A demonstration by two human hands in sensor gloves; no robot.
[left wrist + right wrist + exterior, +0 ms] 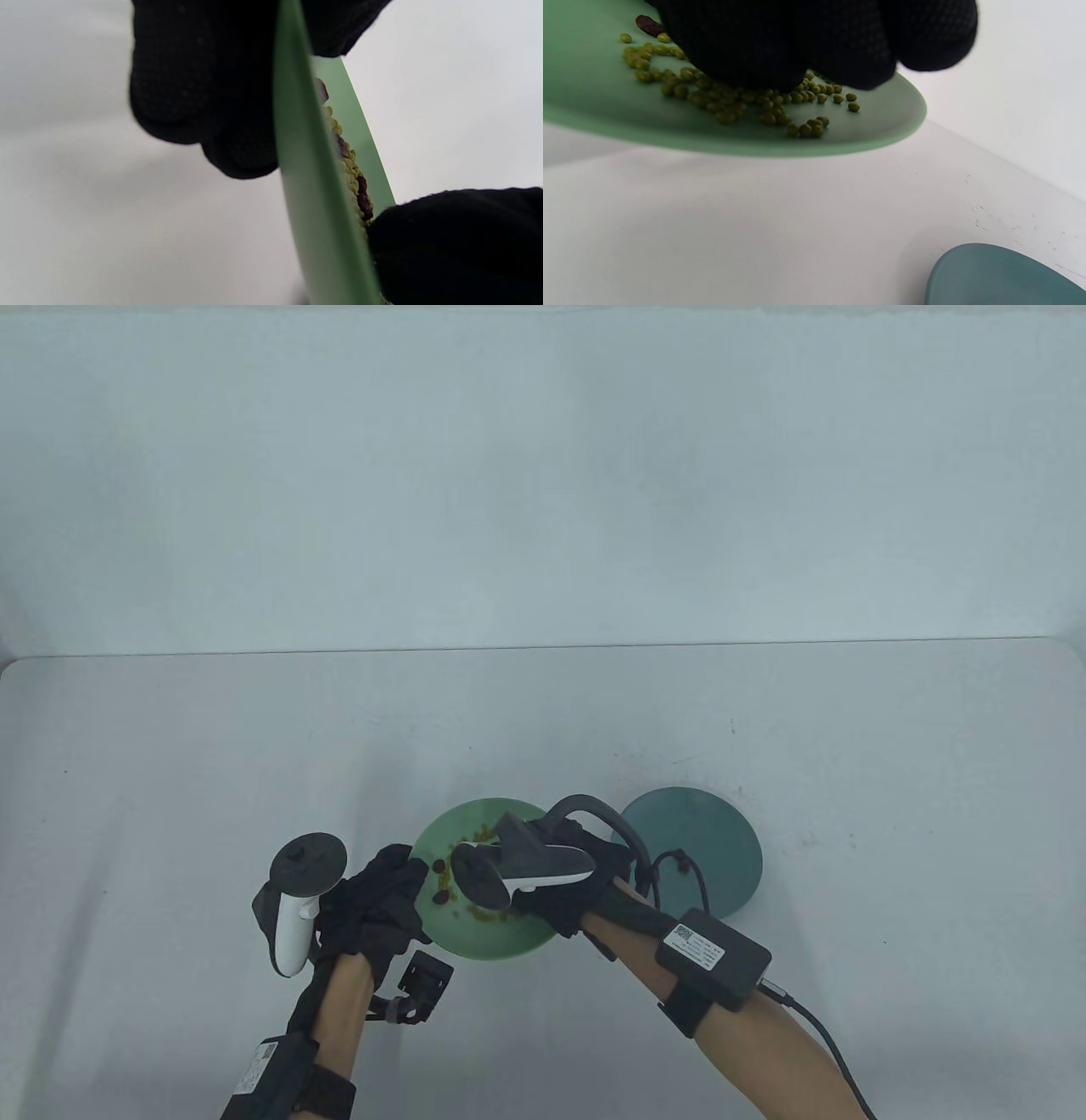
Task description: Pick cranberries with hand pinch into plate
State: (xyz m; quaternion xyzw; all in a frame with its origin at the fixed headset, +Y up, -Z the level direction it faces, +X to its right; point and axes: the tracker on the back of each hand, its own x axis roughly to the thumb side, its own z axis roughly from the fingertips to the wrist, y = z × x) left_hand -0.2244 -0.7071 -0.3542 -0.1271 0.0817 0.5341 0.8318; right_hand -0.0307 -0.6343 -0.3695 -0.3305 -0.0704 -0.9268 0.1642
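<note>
Gripping the near-left rim of the light green plate [441,831], the left hand [382,899] steadies it. Right hand [568,891] presses fingers down among the cranberries [439,866] and green beans [729,106]; its pinch is hidden. Just right sits the teal plate [713,848], with bare table [891,780] beyond.

A pale grey, lightly speckled worktop [212,746] carries a round light-green plate [441,836]; a round dark teal plate [713,848] lies just beside it.
</note>
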